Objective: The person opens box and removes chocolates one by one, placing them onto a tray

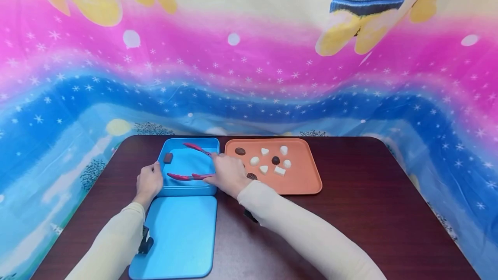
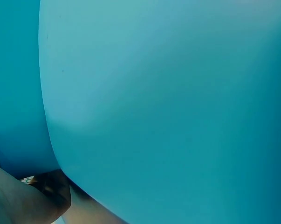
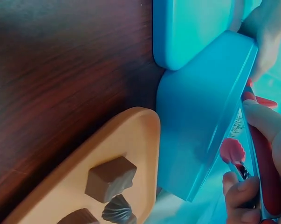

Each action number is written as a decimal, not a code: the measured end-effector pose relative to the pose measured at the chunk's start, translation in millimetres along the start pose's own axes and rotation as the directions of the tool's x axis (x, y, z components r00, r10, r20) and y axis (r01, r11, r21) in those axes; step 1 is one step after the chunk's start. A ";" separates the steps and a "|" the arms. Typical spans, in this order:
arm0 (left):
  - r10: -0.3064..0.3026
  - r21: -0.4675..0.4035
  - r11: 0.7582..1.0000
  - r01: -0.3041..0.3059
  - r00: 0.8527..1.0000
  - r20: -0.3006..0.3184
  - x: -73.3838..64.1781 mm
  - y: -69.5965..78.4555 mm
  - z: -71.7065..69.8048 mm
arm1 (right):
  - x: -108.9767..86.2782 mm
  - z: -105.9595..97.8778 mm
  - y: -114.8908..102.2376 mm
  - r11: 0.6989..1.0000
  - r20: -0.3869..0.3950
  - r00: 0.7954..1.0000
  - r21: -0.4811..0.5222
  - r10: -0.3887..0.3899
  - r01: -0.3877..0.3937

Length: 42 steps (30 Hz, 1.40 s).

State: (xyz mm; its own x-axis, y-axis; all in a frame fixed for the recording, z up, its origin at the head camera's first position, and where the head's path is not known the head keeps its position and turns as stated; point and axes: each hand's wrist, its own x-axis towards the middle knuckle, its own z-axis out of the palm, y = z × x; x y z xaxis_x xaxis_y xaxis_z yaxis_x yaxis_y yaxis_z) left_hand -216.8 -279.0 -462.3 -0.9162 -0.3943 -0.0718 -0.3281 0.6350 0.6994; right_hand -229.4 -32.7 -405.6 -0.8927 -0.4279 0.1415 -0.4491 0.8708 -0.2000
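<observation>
My right hand (image 1: 231, 174) holds red-tipped tongs (image 1: 190, 177) over the blue box (image 1: 188, 191), their arms spread wide with nothing between the tips. In the right wrist view, the fingers (image 3: 243, 191) curl round the tongs' red handle (image 3: 266, 175). One brown chocolate (image 1: 168, 158) lies inside the box near its left wall. My left hand (image 1: 149, 181) grips the box's left side, thumb at the rim; its other fingers are mostly hidden. Blue plastic fills most of the left wrist view, with a bit of hand (image 2: 23, 198) at the lower left.
Right of the box lies an orange tray (image 1: 301, 185) bearing several white and dark chocolates, such as a round dark one (image 1: 276, 160). A blue lid (image 1: 179, 237) lies flat in front of the box. Beyond the dark wooden table (image 1: 350, 211) hangs a patterned cloth (image 1: 249, 68).
</observation>
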 end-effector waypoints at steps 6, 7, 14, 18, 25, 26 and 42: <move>0.002 -0.001 1.000 -0.002 1.000 0.008 -0.5 0.2 0.9 | 7.6 8.6 -3.4 1.000 0.006 1.000 -0.020 -0.013 0.013; 0.001 -0.001 1.000 -0.001 1.000 0.009 -0.4 0.0 1.0 | 8.1 10.1 -4.0 0.999 0.008 1.000 -0.030 -0.017 0.017; -0.008 -0.007 1.000 0.009 1.000 0.007 -0.9 1.1 1.5 | 9.7 16.6 -14.8 0.975 -0.035 0.994 -0.202 -0.099 0.090; -0.016 -0.006 1.000 0.016 1.000 0.001 -0.1 1.8 2.7 | 12.7 19.2 -23.3 0.964 -0.024 0.992 -0.241 -0.126 0.117; -0.017 -0.008 1.000 0.017 1.000 -0.010 1.3 1.6 4.3 | 21.2 21.2 -33.9 0.941 0.038 0.989 -0.304 -0.142 0.147; -0.015 -0.007 1.000 0.015 1.000 -0.011 1.0 1.7 4.2 | 22.1 21.3 -34.8 0.938 0.044 0.989 -0.315 -0.139 0.146; -0.015 0.011 1.000 0.015 1.000 0.000 0.7 -1.4 2.2 | 27.2 29.7 -31.3 0.934 0.005 0.995 -0.343 -0.102 0.097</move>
State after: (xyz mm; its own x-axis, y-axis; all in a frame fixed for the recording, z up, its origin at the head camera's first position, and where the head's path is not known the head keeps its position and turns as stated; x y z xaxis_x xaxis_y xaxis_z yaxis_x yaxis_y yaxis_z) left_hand -217.5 -278.6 -464.9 -0.9109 -0.4043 -0.0823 -0.3446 0.6359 0.6906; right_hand -240.8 -78.8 -424.3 -0.8426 -0.5153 0.1563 -0.4935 0.8551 0.1590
